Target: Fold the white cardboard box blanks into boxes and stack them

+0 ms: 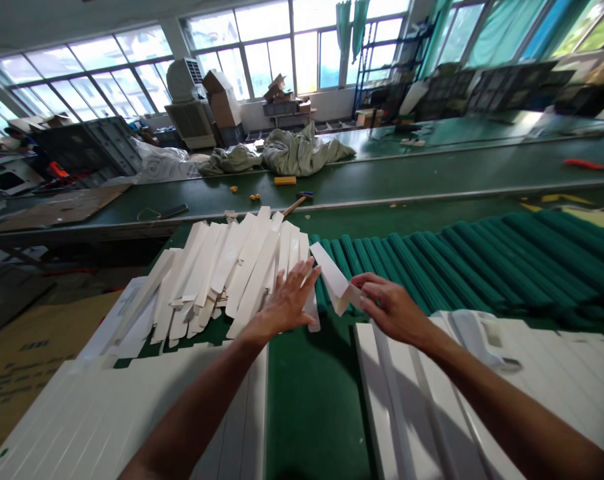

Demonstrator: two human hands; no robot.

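Forearms [507,413] nearest; right hand [389,310] pinches white carton [331,272], long axis forward-left.

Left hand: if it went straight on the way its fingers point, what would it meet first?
Most likely the upper end of the white carton held in the right hand; depth is unclear, so the left hand might pass over it and reach the green rolls beyond.

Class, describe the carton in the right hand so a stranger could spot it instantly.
On the green table, find the pile of white cartons left of the green rolls. Just right of that pile, the right hand grips a white carton by its near end. It alone is gripped, slanting opposite to most of the pile.
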